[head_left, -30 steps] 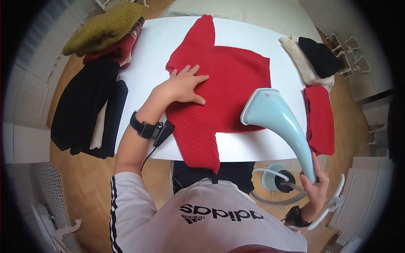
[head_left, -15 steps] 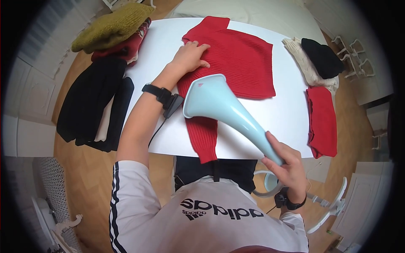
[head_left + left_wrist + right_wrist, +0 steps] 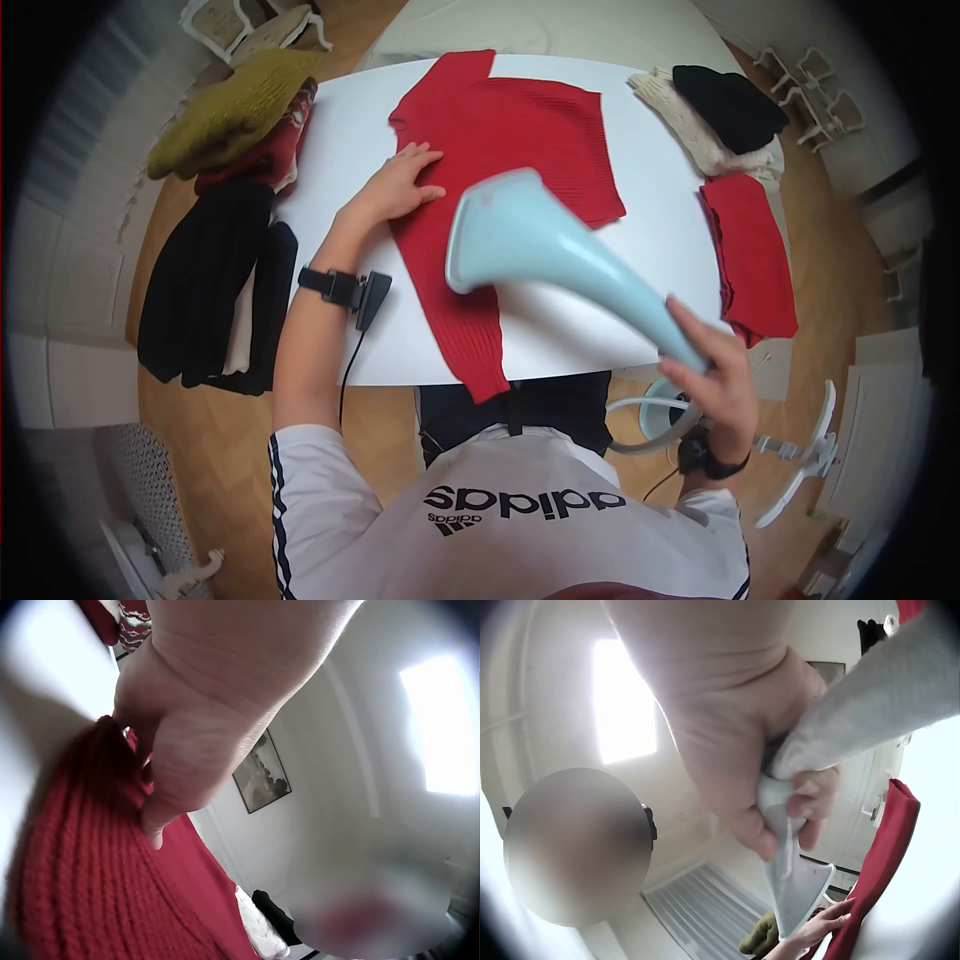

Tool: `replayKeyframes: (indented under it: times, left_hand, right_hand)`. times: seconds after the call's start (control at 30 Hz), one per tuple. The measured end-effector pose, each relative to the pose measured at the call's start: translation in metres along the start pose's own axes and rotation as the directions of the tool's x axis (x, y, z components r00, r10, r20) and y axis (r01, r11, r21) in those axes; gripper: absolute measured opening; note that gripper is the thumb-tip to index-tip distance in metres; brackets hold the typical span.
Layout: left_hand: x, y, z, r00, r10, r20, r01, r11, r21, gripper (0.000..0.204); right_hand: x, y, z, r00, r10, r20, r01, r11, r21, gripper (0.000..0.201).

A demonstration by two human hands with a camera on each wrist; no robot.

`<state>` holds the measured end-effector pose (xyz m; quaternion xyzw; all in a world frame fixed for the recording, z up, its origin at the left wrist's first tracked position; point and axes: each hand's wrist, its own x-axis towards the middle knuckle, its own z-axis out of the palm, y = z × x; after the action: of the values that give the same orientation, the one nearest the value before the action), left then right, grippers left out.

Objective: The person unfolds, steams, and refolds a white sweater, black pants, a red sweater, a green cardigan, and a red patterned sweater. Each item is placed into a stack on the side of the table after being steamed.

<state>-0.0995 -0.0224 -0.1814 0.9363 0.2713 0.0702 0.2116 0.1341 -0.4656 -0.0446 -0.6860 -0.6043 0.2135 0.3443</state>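
A red ribbed sweater (image 3: 540, 125) lies on the white table, one sleeve (image 3: 455, 335) reaching over the front edge. My left hand (image 3: 396, 188) rests on its left side with fingers spread, and the left wrist view shows the ribbed knit (image 3: 90, 862) bunched under that hand. With my right hand (image 3: 722, 378) I grip the narrow handle of a light blue garment steamer (image 3: 545, 240). Its wide head hangs over the near sleeve, covering part of it. A thick pale hose (image 3: 877, 697) leaves the handle in the right wrist view.
On the white table (image 3: 620, 320), a folded red garment (image 3: 750, 255), a cream knit (image 3: 675, 115) and a black one (image 3: 728, 108) lie at right. Black garments (image 3: 205, 285) and an olive knit (image 3: 235, 105) are piled at left. The steamer's stand (image 3: 810, 455) is below right.
The steamer has swung left from the sweater's hem to the near sleeve. The sweater's body now lies farther from the table's front edge. My left hand has stayed on its left side.
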Motion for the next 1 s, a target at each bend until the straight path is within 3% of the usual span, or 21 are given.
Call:
replayKeyframes:
  times: [0.07, 0.13, 0.2, 0.23, 0.27, 0.3, 0.37, 0.47, 0.53, 0.6, 0.67, 0.73, 0.77, 0.83, 0.87, 0.93, 0.97, 1.0]
  left_hand:
    - [-0.017, 0.013, -0.001, 1.0, 0.0, -0.007, 0.0, 1.0, -0.003, 0.068]
    - [-0.037, 0.027, 0.001, 1.0, -0.008, -0.02, 0.008, 1.0, -0.007, 0.067]
    - [-0.059, 0.043, 0.007, 0.987, -0.068, -0.149, 0.088, 0.987, 0.134, 0.063]
    - [-0.071, 0.053, 0.009, 0.987, -0.06, -0.151, 0.081, 0.987, 0.138, 0.063]
    - [-0.085, 0.066, 0.01, 0.979, 0.04, -0.202, 0.009, 0.972, 0.234, 0.064]
    - [-0.099, 0.08, 0.011, 0.959, 0.145, -0.244, -0.057, 0.941, 0.333, 0.065]
    - [-0.138, 0.117, 0.016, 0.96, 0.24, -0.146, -0.236, 0.971, 0.046, 0.063]
    - [-0.189, 0.157, 0.033, 0.944, 0.33, -0.028, -0.331, 0.94, -0.086, 0.062]
    - [-0.208, 0.17, 0.038, 0.937, 0.349, 0.01, -0.344, 0.919, 0.195, 0.055]
    - [-0.217, 0.167, 0.055, 0.936, 0.35, -0.03, -0.33, 0.907, 0.263, 0.053]
    - [-0.214, 0.164, 0.056, 0.931, 0.357, -0.079, -0.313, 0.889, 0.336, 0.053]
    - [-0.217, 0.163, 0.05, 0.939, 0.344, -0.002, -0.341, 0.932, 0.124, 0.046]
    - [-0.217, 0.163, 0.045, 0.941, 0.338, -0.001, -0.335, 0.934, 0.125, 0.046]
    - [-0.209, 0.164, 0.025, 0.979, 0.145, 0.143, -0.115, 0.972, -0.203, 0.034]
    - [-0.203, 0.169, 0.01, 0.979, 0.139, 0.148, -0.108, 0.974, -0.199, 0.034]
    - [-0.187, 0.176, -0.016, 0.957, -0.124, 0.263, 0.258, 0.78, -0.57, 0.031]
    - [-0.178, 0.175, -0.017, 0.954, -0.131, 0.268, 0.266, 0.782, -0.564, 0.031]
    - [-0.168, 0.172, -0.013, 0.974, -0.185, 0.128, 0.22, 0.667, -0.712, 0.034]
  right_hand:
    - [0.027, 0.003, -0.002, 0.986, 0.064, -0.152, -0.053, 0.996, 0.072, 0.067]
    - [0.06, 0.008, -0.008, 0.953, 0.053, -0.299, -0.046, 0.998, 0.032, 0.067]
    - [0.095, 0.014, -0.017, 0.906, 0.152, -0.396, -0.127, 0.988, 0.089, 0.066]
    - [0.113, 0.024, -0.024, 0.898, 0.152, -0.413, -0.142, 0.988, 0.055, 0.065]
    - [0.133, 0.046, -0.025, 0.868, 0.029, -0.496, -0.052, 0.998, -0.033, 0.064]
    - [0.149, 0.059, -0.03, 0.864, 0.023, -0.503, -0.046, 0.998, -0.035, 0.064]
    - [0.176, 0.078, -0.039, 0.855, 0.152, -0.495, -0.162, 0.987, 0.022, 0.065]
    - [0.214, 0.111, -0.039, 0.848, 0.198, -0.492, -0.237, 0.971, -0.017, 0.066]
    - [0.243, 0.152, -0.035, 0.854, 0.127, -0.505, -0.196, 0.977, -0.084, 0.067]
    - [0.264, 0.174, -0.028, 0.86, 0.053, -0.507, -0.149, 0.977, -0.151, 0.069]
    - [0.282, 0.181, -0.027, 0.88, 0.245, -0.407, -0.305, 0.948, -0.089, 0.07]
    - [0.291, 0.192, -0.023, 0.888, 0.232, -0.396, -0.291, 0.952, -0.094, 0.071]
    - [0.295, 0.207, -0.021, 0.895, 0.224, -0.386, -0.282, 0.954, -0.1, 0.071]
    - [0.308, 0.247, -0.013, 0.889, 0.15, -0.433, -0.23, 0.963, -0.139, 0.069]
    - [0.31, 0.256, -0.01, 0.872, 0.077, -0.483, -0.186, 0.966, -0.18, 0.067]
    - [0.311, 0.269, -0.008, 0.864, 0.073, -0.498, -0.2, 0.958, -0.206, 0.068]
    - [0.309, 0.265, -0.007, 0.853, 0.064, -0.518, -0.217, 0.946, -0.241, 0.068]
    - [0.306, 0.26, -0.008, 0.859, 0.116, -0.498, -0.249, 0.945, -0.21, 0.068]
